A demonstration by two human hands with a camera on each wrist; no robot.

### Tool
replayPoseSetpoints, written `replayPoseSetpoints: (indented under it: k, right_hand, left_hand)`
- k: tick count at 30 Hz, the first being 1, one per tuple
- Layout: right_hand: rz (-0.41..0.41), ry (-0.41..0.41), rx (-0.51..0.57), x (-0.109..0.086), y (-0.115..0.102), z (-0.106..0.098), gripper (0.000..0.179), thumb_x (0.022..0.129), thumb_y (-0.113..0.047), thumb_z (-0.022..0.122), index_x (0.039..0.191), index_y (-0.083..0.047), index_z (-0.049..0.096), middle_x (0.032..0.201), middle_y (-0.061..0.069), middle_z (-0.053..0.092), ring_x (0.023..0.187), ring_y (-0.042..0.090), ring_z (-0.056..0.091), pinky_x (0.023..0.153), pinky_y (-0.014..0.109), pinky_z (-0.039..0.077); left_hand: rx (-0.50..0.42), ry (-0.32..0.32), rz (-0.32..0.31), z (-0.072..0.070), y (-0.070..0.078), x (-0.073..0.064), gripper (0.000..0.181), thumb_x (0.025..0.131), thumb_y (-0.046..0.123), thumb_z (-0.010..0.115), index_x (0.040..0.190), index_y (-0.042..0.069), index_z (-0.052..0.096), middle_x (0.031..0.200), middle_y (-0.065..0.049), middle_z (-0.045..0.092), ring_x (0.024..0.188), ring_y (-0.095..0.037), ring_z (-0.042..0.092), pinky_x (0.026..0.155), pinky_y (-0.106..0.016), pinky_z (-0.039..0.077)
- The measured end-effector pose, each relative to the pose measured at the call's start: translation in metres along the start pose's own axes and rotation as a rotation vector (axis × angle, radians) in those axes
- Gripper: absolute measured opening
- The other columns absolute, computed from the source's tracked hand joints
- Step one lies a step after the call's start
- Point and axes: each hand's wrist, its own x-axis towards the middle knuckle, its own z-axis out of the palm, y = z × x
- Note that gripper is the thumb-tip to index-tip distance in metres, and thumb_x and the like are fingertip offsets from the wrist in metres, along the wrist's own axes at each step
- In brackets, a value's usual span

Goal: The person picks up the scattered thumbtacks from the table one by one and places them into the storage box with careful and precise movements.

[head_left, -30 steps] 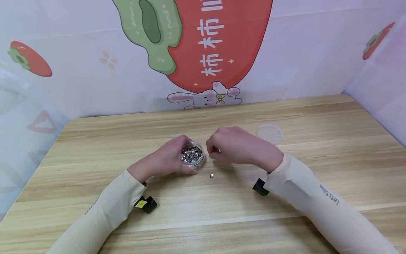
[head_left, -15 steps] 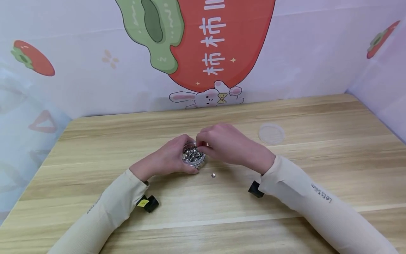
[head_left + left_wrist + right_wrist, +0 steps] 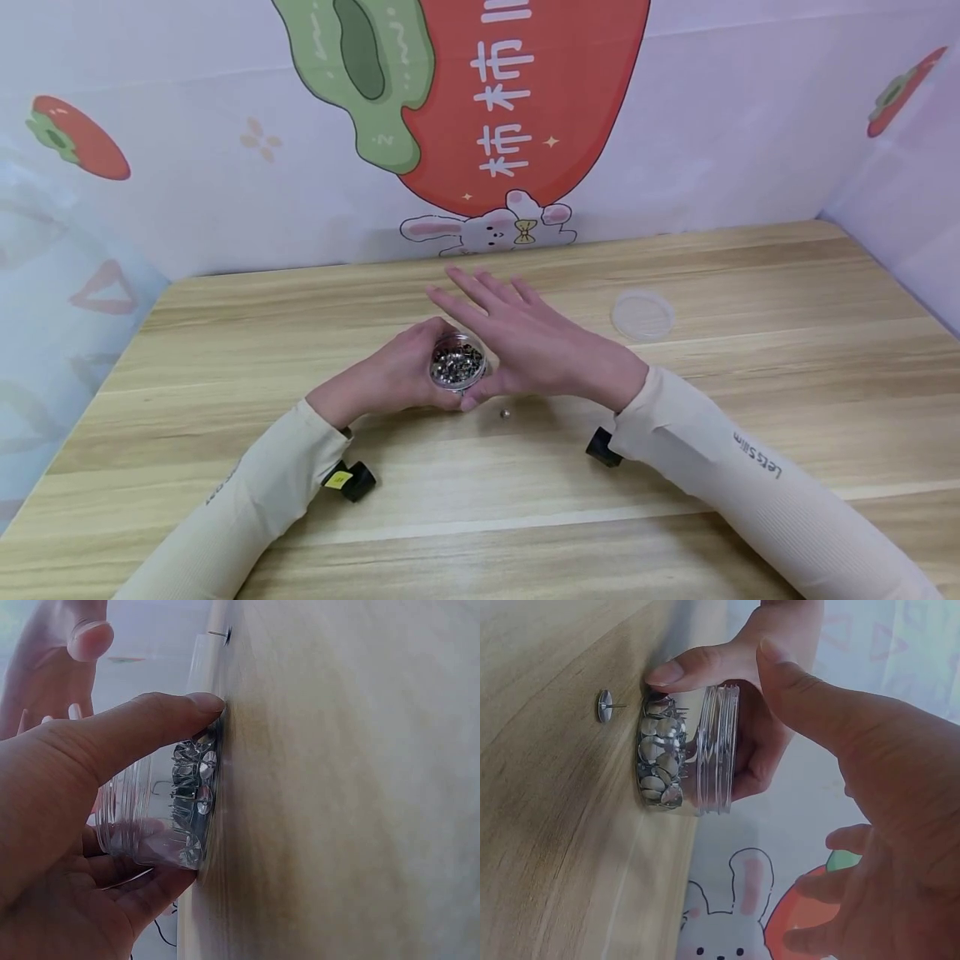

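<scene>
A clear plastic jar (image 3: 458, 364) stands upright on the table, with silver thumbtacks (image 3: 660, 754) filling its lower part. My left hand (image 3: 397, 371) grips the jar from the left, thumb on the near side and fingers round the far side. Over the jar's right side my right hand (image 3: 536, 346) is spread, its fingers straight and apart, holding nothing. Its thumb reaches near the jar's front in the head view. One loose thumbtack (image 3: 605, 706) lies on the table just right of the jar, point up.
A clear round lid (image 3: 642, 315) lies on the wooden table (image 3: 525, 533), behind and right of the jar. A printed cloth backdrop (image 3: 300, 208) rises along the table's back edge and both sides.
My right hand moved left to the jar, its bent fingers at the opening half a second ago, and then spread out above it. The left hand keeps its grip on the jar.
</scene>
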Motion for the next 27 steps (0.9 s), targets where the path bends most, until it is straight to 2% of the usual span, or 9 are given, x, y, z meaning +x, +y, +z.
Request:
replayPoseSetpoints:
  k: [8, 17, 22, 27]
  right_hand:
    - [-0.001, -0.017, -0.003, -0.007, -0.001, 0.0, 0.115, 0.069, -0.061, 0.076, 0.157, -0.028, 0.01, 0.166, -0.002, 0.0, 0.152, 0.029, 0.012, 0.118, 0.061, 0.017]
    - [-0.008, -0.003, -0.032, -0.026, 0.003, -0.01, 0.112, 0.07, -0.06, 0.077, 0.157, -0.026, 0.014, 0.164, 0.0, 0.014, 0.151, 0.026, 0.017, 0.119, 0.058, 0.017]
    - [-0.012, 0.011, -0.034, -0.035, 0.01, -0.012, 0.111, 0.068, -0.058, 0.079, 0.155, -0.023, 0.021, 0.162, 0.003, 0.02, 0.149, 0.026, 0.022, 0.119, 0.057, 0.019]
    - [0.022, -0.091, 0.011, -0.035, 0.007, -0.009, 0.097, 0.071, -0.052, 0.081, 0.151, -0.024, 0.034, 0.157, 0.003, 0.033, 0.146, 0.025, 0.028, 0.119, 0.051, 0.023]
  left_hand:
    - [0.013, 0.014, -0.006, 0.005, 0.001, -0.002, 0.076, 0.067, 0.033, 0.086, 0.125, 0.001, 0.047, 0.123, -0.011, 0.058, 0.113, -0.024, 0.057, 0.103, -0.041, 0.046]
    - [-0.013, 0.026, 0.007, 0.005, 0.004, -0.003, 0.076, 0.065, 0.032, 0.088, 0.123, 0.002, 0.048, 0.119, -0.009, 0.061, 0.11, -0.022, 0.058, 0.1, -0.04, 0.047]
    - [0.0, 0.021, -0.011, 0.004, 0.005, -0.004, 0.075, 0.066, 0.033, 0.088, 0.122, 0.003, 0.048, 0.12, -0.01, 0.059, 0.111, -0.023, 0.057, 0.101, -0.041, 0.047]
    - [-0.003, 0.011, -0.032, 0.003, 0.005, -0.005, 0.076, 0.066, 0.035, 0.088, 0.122, 0.004, 0.047, 0.12, -0.009, 0.059, 0.11, -0.022, 0.056, 0.1, -0.041, 0.047]
